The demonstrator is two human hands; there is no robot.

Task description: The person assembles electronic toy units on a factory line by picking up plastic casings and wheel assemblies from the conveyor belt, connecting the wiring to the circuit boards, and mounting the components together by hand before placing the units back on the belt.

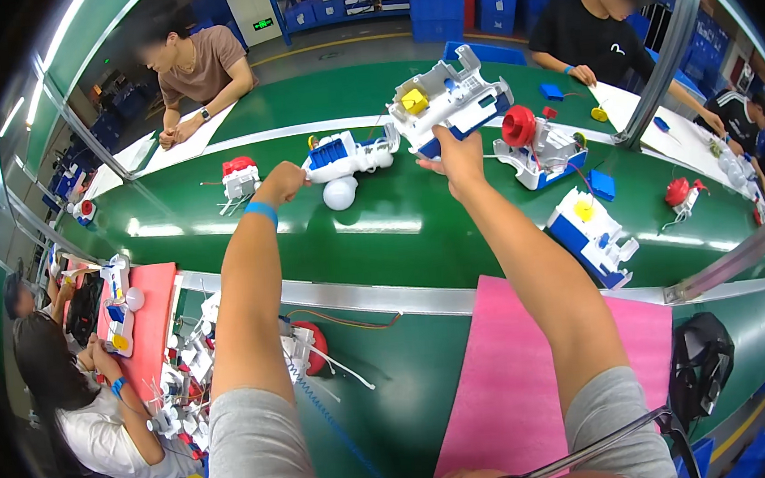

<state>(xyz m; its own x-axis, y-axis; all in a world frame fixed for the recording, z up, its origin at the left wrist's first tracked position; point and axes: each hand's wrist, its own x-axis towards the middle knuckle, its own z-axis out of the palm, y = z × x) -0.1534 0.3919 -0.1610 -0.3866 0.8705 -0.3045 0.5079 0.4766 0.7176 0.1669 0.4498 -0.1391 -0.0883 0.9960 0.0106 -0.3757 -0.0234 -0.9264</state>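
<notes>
My right hand [457,159] reaches far over the green belt and grips a white plastic toy shell [445,99] from below. Blue side panels and a yellow block show on that shell, which is raised and tilted. My left hand [283,184] is closed at the left end of another white toy shell [367,157] with a blue ribbed part. A white round bulb shape [339,194] hangs at its underside. The left fingertips are partly hidden. Right of my right hand stands a white-and-blue shell with a red round part [520,126].
The green conveyor belt [384,257] carries a red-and-white part [239,178], a white-and-blue shell [591,236] and a blue box [601,186]. Nearer are a pink mat [519,381] and a pile of white parts [187,380]. Metal posts [668,46] flank the belt; several people work around.
</notes>
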